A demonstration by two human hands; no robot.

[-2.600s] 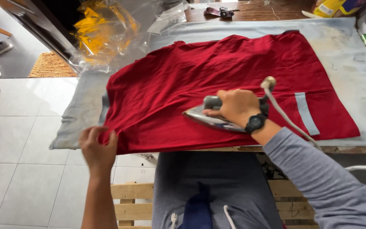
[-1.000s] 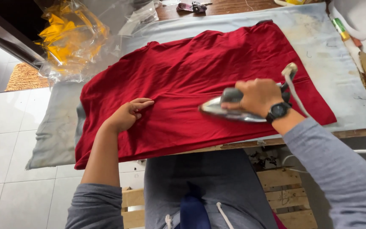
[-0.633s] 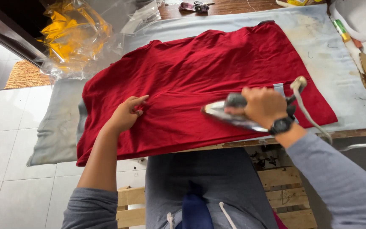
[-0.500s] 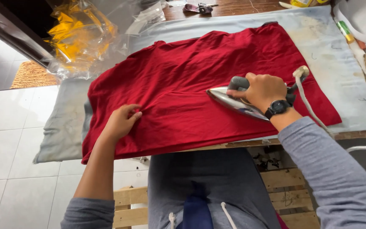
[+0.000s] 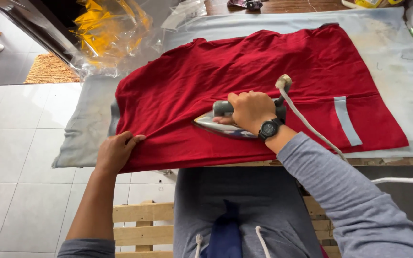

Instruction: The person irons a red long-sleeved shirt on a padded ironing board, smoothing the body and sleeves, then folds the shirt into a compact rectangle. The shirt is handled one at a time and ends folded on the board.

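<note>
Our left hand (image 5: 115,152) has slid to the near-left hem of the red shirt (image 5: 244,62) and pinches it taut on the padded tabletop (image 5: 397,62). Our right hand (image 5: 250,111), grip clamped on the iron (image 5: 216,125), has drawn it leftward, mid-shirt. The soleplate is mostly hidden; its cord (image 5: 311,129) runs out of view.

**Garment spread across the worktop, iron on its near half**

The shirt (image 5: 264,86) lies flat on the padded cover (image 5: 397,76) of the worktop, which shows to its left, right and behind. The iron (image 5: 225,125) sits on the shirt near the front edge, with the right hand (image 5: 250,111) on its handle and its cord (image 5: 311,129) trailing off to the right. The left hand (image 5: 115,152) rests on the shirt's front left corner. A plastic bag (image 5: 106,33) lies behind and to the left. A wooden pallet (image 5: 139,224) stands on the floor below.
</note>
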